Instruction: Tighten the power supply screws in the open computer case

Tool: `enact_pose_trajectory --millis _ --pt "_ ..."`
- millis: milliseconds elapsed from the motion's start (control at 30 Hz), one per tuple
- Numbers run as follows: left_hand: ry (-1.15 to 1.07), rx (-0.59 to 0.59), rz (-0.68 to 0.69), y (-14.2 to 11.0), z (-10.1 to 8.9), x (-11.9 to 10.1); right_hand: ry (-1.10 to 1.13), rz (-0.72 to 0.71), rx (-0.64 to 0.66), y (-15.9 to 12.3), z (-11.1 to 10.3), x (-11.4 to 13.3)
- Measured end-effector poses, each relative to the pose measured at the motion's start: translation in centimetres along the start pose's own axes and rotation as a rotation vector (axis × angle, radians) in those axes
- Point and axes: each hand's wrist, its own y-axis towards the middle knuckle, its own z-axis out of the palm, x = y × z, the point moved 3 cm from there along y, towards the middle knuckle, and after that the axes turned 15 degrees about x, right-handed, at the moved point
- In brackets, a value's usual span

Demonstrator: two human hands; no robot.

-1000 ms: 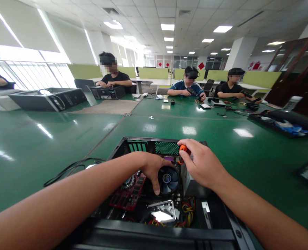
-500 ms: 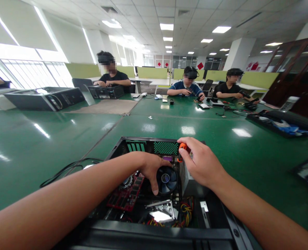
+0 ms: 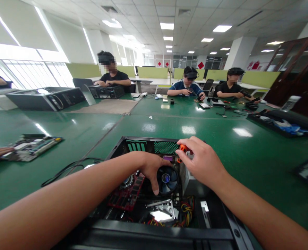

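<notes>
An open black computer case (image 3: 164,234) lies in front of me. My left hand (image 3: 154,172) reaches into it and grips the rim of a round black CPU cooler fan (image 3: 169,180), thumb at the near left side and fingers at the far edge. In my right hand (image 3: 199,158), pinched between thumb and fingers, is an orange-handled screwdriver (image 3: 182,148). It points down beside the fan, close to the grey power supply (image 3: 193,185); its tip is hidden. Left of the fan sits a red circuit board (image 3: 129,194). Coloured cables (image 3: 186,210) lie nearer to me.
At left, another person's hand (image 3: 0,152) is at a circuit board (image 3: 36,146) on the green table (image 3: 211,125). Black cables (image 3: 62,172) lie left of the case. Several people sit across the table, with another computer case (image 3: 52,97) at the far left.
A circuit board with another person's hand on it has come into view at the left. My right hand has tilted slightly on the screwdriver; my left hand stays on the fan.
</notes>
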Motion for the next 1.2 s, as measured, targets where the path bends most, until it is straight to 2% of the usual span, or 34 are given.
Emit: enact_pose_trajectory --millis 300,667,1200 --pt "0.014 0.007 -0.012 0.10 -0.04 0.08 0.018 -0.023 -0.031 0.21 -0.40 0.42" --pt "0.024 0.006 0.009 0.00 0.04 0.07 -0.008 -0.008 0.048 -0.05 -0.21 0.48" --pt "0.044 0.010 0.014 0.12 -0.01 0.12 0.053 -0.014 0.015 0.23 -0.18 0.34"
